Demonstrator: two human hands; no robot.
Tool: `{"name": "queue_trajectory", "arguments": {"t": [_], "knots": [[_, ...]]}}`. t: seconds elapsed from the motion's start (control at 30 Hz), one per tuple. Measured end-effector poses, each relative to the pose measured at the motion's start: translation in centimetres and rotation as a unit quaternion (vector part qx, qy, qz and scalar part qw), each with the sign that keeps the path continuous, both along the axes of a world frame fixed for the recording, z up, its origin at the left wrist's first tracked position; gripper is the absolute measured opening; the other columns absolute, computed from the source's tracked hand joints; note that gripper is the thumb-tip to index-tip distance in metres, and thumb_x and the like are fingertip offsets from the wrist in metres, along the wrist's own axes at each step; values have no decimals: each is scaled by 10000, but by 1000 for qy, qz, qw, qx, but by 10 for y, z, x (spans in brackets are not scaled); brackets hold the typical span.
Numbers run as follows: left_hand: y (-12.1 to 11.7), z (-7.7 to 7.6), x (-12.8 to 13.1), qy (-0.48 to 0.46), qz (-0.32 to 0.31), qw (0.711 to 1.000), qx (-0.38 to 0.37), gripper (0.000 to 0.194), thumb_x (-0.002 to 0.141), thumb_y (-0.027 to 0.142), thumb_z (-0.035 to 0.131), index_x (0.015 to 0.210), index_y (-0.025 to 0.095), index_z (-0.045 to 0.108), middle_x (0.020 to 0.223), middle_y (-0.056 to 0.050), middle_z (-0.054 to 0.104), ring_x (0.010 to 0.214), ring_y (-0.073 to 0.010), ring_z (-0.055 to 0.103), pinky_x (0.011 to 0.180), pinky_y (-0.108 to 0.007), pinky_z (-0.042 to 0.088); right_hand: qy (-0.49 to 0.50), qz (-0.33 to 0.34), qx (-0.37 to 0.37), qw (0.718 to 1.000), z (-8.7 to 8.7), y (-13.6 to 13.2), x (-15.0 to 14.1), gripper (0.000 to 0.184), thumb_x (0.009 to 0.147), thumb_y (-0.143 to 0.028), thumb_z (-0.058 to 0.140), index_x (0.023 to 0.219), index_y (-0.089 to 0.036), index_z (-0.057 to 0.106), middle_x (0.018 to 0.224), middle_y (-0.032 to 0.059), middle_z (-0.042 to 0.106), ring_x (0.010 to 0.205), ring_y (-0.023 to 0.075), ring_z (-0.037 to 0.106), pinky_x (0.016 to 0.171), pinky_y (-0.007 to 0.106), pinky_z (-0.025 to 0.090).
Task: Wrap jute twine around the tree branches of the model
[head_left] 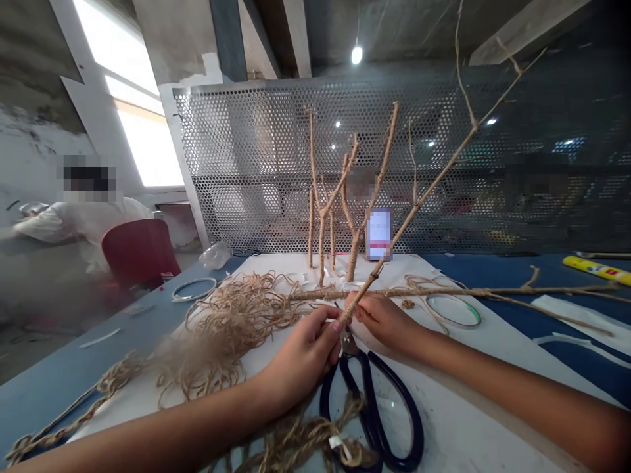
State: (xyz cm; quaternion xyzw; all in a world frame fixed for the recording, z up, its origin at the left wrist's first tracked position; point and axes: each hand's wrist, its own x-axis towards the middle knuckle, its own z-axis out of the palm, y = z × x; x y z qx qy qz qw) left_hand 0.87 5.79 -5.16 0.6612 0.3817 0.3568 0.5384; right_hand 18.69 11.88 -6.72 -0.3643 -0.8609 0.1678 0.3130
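Note:
My left hand (298, 351) is closed around the lower end of a long thin branch (428, 196), which slants up to the right and forks near its top. Twine seems to be wound round that lower end. Right beside it, my right hand (384, 318) has its fingers curled in against the branch; what they pinch is hidden. Scissors with dark blue handles (394, 387) lie just below my hands, blades partly covered. To the left spreads a tangled heap of jute twine (231, 315). More twine (290, 440) lies at the front, under the scissors' handles.
Several twine-wrapped branches (353, 253) stand upright behind my hands; another wrapped branch (444, 291) lies across the table. A lit phone (378, 230) leans by the perforated metal screen (236, 151). Tape rings, white strips and a yellow tube (596, 270) lie around. A person sits at left beyond a red chair (140, 253).

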Motion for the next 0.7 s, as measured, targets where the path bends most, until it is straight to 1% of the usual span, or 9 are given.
{"name": "queue_trajectory", "arguments": {"t": [0.07, 0.2, 0.3, 0.4, 0.5, 0.57, 0.63, 0.67, 0.7], "knots": [[0, 0, 0, -5, -8, 1000, -5, 298, 893, 389, 371, 1002, 140, 494, 514, 93, 347, 374, -26, 264, 361, -164, 192, -1, 26, -5, 1000, -1, 2, -5, 237, 867, -187, 364, 649, -184, 458, 688, 13, 523, 699, 158, 497, 662, 265, 367], [-1, 0, -1, -23, -14, 1000, -9, 352, 893, 360, 389, 1180, 170, 461, 514, 91, 349, 386, -31, 276, 362, -154, 206, 8, 58, -11, 998, -2, 6, -14, 217, 828, -92, 361, 651, -181, 450, 680, -5, 505, 672, 131, 494, 634, 238, 391], [-1, 0, -3, -44, -25, 998, -29, 382, 891, 365, 396, 1232, 200, 442, 526, 87, 343, 385, -28, 264, 351, -145, 198, 13, 48, -6, 999, -4, 9, -17, 217, 800, -61, 368, 629, -180, 432, 685, -1, 499, 666, 130, 482, 619, 240, 391], [-1, -2, -5, -71, -54, 994, -58, 367, 892, 362, 392, 1228, 223, 438, 543, 85, 324, 375, -28, 245, 330, -139, 194, 5, 36, -5, 999, -6, 10, -16, 216, 794, -79, 397, 604, -179, 420, 674, 2, 491, 638, 131, 469, 601, 248, 381], [0, -3, -6, -90, -81, 990, -68, 287, 892, 357, 391, 1115, 204, 489, 555, 79, 334, 366, -30, 247, 313, -144, 195, -10, 39, -3, 999, -6, 9, -16, 214, 797, -87, 411, 604, -177, 431, 677, 0, 485, 639, 130, 470, 607, 251, 375], [1, -4, -6, -95, -82, 990, -70, 242, 892, 369, 389, 944, 173, 522, 539, 78, 337, 356, -31, 246, 308, -152, 195, -19, 43, 4, 999, -6, 9, -15, 223, 791, -79, 419, 590, -176, 427, 681, -2, 481, 650, 130, 467, 623, 255, 371], [3, -4, -5, -98, -77, 989, -78, 277, 893, 385, 376, 779, 162, 495, 514, 76, 332, 345, -32, 242, 308, -162, 199, -25, 44, 12, 999, -6, 10, -16, 233, 786, -74, 422, 576, -175, 422, 679, -2, 483, 656, 130, 465, 636, 258, 371], [3, -4, -5, -100, -74, 989, -84, 301, 895, 391, 368, 733, 162, 477, 506, 75, 331, 341, -32, 241, 308, -165, 200, -26, 43, 14, 999, -7, 10, -16, 235, 787, -77, 422, 573, -174, 425, 679, 0, 489, 659, 131, 468, 641, 261, 375], [3, -4, -5, -103, -72, 988, -90, 307, 896, 392, 362, 730, 163, 478, 503, 75, 330, 337, -33, 241, 307, -167, 202, -25, 41, 16, 999, -7, 10, -17, 233, 792, -83, 418, 578, -173, 435, 679, 2, 497, 662, 133, 473, 645, 263, 380]]}}
